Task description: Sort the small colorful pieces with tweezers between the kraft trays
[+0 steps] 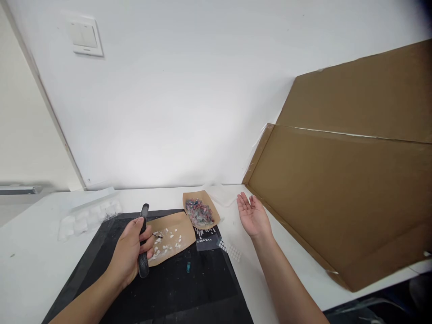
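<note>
My left hand [130,247] is closed around a black-handled tool [143,265], held upright over the black mat. A small dark tip, perhaps part of this tool, points right from my fingers. Just beyond it, a brown paper tray [184,220] holds scattered small white pieces [165,247]. My right hand [253,218] is raised palm up beside the mat, its fingers loosely apart. A tiny dark spot shows near one fingertip; I cannot make out what it is. Between my hands lies a small teal piece [188,267] on the black mat [202,297].
Another paper tray [215,210] holds a heap of greyish-red bits. White pieces on a small sheet [207,243] and a grid of white dots [230,250] lie near the mat's right edge. A clear plastic tray [83,222] is at left. Folded cardboard [337,193] stands at right.
</note>
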Demonstrator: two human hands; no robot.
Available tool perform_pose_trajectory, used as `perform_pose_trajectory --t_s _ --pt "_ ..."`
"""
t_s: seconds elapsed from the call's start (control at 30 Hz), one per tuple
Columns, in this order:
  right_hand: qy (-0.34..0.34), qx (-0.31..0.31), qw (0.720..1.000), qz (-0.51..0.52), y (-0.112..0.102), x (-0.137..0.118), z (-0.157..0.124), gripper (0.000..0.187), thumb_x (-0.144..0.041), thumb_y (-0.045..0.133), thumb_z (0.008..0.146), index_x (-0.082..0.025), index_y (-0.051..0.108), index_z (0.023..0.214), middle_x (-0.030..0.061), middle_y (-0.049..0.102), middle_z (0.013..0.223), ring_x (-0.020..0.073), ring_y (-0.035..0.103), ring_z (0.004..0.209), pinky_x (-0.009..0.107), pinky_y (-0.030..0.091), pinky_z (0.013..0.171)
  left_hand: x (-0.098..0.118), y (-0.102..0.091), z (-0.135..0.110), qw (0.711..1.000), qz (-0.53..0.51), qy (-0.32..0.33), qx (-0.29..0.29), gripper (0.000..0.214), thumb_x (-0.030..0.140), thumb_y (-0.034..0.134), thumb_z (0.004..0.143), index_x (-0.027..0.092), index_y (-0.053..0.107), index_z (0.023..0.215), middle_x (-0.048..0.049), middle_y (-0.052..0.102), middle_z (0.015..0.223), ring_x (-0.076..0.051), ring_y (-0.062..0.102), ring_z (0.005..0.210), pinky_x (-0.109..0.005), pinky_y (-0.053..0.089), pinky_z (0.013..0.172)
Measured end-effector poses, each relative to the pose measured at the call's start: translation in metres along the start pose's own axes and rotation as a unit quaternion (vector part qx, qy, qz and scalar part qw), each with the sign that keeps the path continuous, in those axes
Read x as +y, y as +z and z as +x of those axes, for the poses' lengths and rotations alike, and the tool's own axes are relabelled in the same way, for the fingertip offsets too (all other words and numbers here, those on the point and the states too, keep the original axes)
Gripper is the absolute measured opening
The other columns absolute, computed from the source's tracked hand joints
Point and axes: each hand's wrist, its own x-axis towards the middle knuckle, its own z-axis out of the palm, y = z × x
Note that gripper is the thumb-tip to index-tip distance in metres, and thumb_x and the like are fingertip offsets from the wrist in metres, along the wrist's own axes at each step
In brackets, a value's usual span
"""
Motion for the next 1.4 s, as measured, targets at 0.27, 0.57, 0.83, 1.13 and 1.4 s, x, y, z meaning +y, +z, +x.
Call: perform_pose_trajectory --t_s 0.27,0.57,0.83,1.13,1.4 --pt "0.006 0.017 1.0 0.02 -0.008 -0.004 0.009 0.013 -0.023 0.049 0.102 -0.021 0.053 0.089 0.0146 0.067 0.127 0.0191 0.069 0.119 0.031 0.067 0.088 0.004 0.003 0.001 0.999 -0.041 -0.019 -0.007 0.035 0.036 0.066 0.092 0.022 0.039 0.074 0.0107 0.032 0.061 -0.005 0.024 0.039 -0.02 0.038 0.034" --pt "0.033 0.052 0.997 0.038 -0.018 -0.014 0.018 0.013 -0.018 0.041 0.096 -0.023 0.046 0.086 0.0154 0.064 0.128 0.0219 0.067 0.123 0.035 0.07 0.08 0.01 0.006 0.0 0.993 -0.115 0.003 0.029 0.036 0.027 0.052 0.102 0.02 0.039 0.069 0.0087 0.032 0.061 -0.005 0.025 0.039 -0.018 0.037 0.034" --pt "0.033 0.036 0.998 0.048 -0.019 -0.013 0.02 0.009 -0.018 0.044 0.092 -0.023 0.046 0.086 0.0155 0.065 0.129 0.0218 0.068 0.121 0.036 0.069 0.082 0.013 0.003 0.005 0.99 -0.103 0.024 0.09 0.042 0.021 0.039 0.106 0.016 0.049 0.066 0.0038 0.048 0.058 -0.006 0.041 0.039 -0.019 0.052 0.043" --pt "0.008 0.018 0.998 0.055 -0.02 -0.013 0.02 0.01 -0.019 0.042 0.097 -0.022 0.049 0.09 0.0147 0.066 0.129 0.0188 0.071 0.117 0.035 0.068 0.087 0.011 0.001 0.006 0.987 -0.068 0.058 0.136 0.026 0.017 0.034 0.108 0.015 0.056 0.095 -0.0174 0.078 0.108 -0.023 0.081 0.081 -0.027 0.065 0.058" --pt "0.011 0.02 0.998 0.055 -0.02 -0.013 0.02 0.009 -0.02 0.044 0.097 -0.023 0.049 0.09 0.0154 0.067 0.13 0.0186 0.07 0.116 0.037 0.067 0.089 0.012 0.002 0.003 0.988 -0.112 0.044 0.096 0.028 0.017 0.044 0.102 0.017 0.047 0.074 0.0045 0.052 0.064 -0.005 0.039 0.037 -0.017 0.038 0.036"
